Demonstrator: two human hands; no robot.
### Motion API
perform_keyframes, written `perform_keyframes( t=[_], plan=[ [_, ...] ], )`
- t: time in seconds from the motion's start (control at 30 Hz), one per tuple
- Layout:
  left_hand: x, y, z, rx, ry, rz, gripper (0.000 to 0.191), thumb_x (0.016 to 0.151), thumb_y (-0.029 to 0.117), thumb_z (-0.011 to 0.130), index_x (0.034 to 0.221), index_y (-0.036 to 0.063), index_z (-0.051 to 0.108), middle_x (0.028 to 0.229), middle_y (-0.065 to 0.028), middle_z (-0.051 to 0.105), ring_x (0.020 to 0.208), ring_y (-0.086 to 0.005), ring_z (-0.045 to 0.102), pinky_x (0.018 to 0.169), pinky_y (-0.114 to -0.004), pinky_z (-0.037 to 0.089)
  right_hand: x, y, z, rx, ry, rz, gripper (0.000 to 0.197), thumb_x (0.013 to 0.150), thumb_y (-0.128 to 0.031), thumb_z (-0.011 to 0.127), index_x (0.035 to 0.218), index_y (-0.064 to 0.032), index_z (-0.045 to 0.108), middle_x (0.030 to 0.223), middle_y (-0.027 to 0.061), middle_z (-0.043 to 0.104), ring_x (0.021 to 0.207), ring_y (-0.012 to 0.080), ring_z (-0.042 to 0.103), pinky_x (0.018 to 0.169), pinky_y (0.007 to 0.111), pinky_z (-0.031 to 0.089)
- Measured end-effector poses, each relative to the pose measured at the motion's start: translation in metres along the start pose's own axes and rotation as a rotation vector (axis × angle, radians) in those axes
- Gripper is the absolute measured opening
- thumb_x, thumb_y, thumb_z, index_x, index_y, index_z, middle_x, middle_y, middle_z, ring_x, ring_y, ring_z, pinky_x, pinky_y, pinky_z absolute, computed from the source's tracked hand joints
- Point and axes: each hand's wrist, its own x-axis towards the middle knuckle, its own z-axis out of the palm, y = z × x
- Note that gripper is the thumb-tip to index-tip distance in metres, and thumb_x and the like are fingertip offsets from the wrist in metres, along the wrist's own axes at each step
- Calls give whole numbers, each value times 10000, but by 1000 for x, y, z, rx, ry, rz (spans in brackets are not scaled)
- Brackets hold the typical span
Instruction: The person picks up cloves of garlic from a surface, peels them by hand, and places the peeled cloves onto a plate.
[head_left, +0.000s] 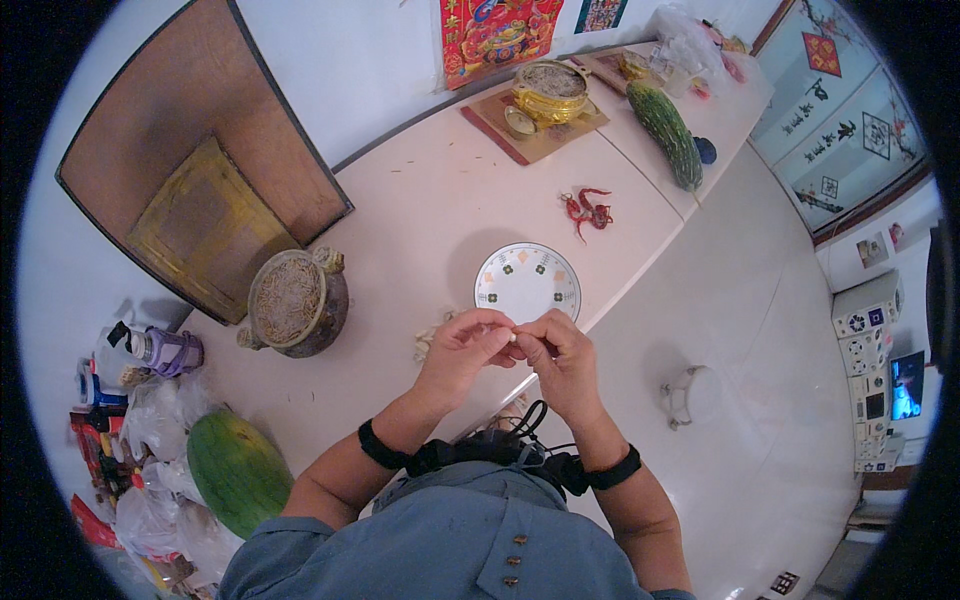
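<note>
My left hand (469, 352) and my right hand (559, 360) meet at the near edge of a white plate (525, 289) with a green and orange pattern. Pinched between the fingertips of both is a small pale piece (513, 337), which looks like a garlic clove. Beside my left hand, partly covered by it, lie several pale pieces (424, 343), probably garlic cloves. Past the plate is a small bunch of dried red chillies (589, 212). The plate's near rim is hidden behind my hands.
On the long table (405, 225) stand a dark incense pot (296, 304), a golden incense burner (551, 94), a striped green gourd (664, 135) and a watermelon (236, 472). Plastic bags (161, 465) and a purple bottle (172, 351) crowd the left. A stool (694, 396) stands on the floor to the right.
</note>
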Motion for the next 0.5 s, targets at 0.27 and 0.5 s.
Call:
perform_keyframes(
  t=[0.27, 0.5],
  plan=[
    [2, -6, -5, -45, 22, 3, 167, 934, 132, 587, 1074, 42, 594, 978, -106, 673, 860, -202, 683, 705, -279, 562, -2, -1, 2, 20, -1, 106, 79, 849, -48, 655, 917, -10, 665, 797, 96, 586, 661, 151, 600, 588, 261, 481],
    [-1, 0, 1, 93, 43, -15, 166, 937, 136, 584, 1059, 26, 602, 958, -98, 672, 850, -185, 679, 675, -269, 557, -3, -8, -2, -137, 22, -9, 95, 820, -84, 691, 886, -17, 672, 780, 101, 606, 621, 186, 620, 561, 289, 495]
  ],
)
